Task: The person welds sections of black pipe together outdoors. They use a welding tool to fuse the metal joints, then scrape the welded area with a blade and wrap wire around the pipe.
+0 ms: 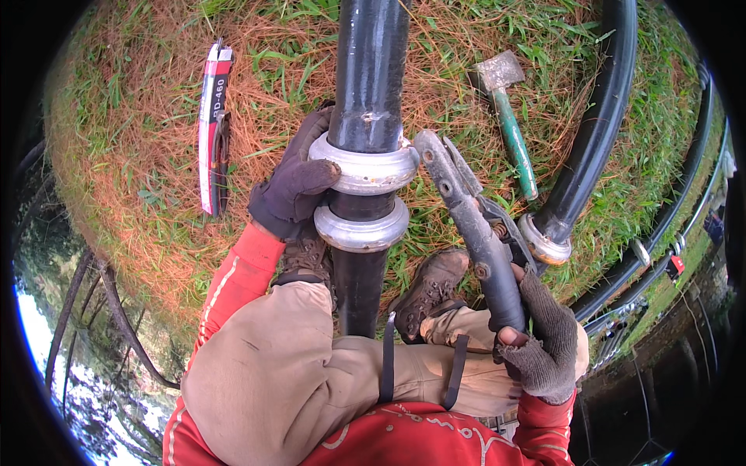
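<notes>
A black pipe (365,78) runs away from me between my legs, with an upper silver collar (365,179) and a lower silver collar (362,231) around it. My left hand (293,175), in a dark glove, grips the upper collar from the left, fingertips partly behind the pipe. My right hand (536,342), in a grey knitted glove with bare thumb tip, is closed on the lower end of a long dark metal tool (478,233) with bolts and a spring-loaded lever. The tool's head points up beside the upper collar, on its right.
A green-handled hammer-like tool (513,132) lies on grass and dry needles at the upper right. A long red-and-white package (208,140), with a dark tool on it, lies at the left. Curved black pipes (590,132) with silver collars line the right. My legs (303,357) are folded below.
</notes>
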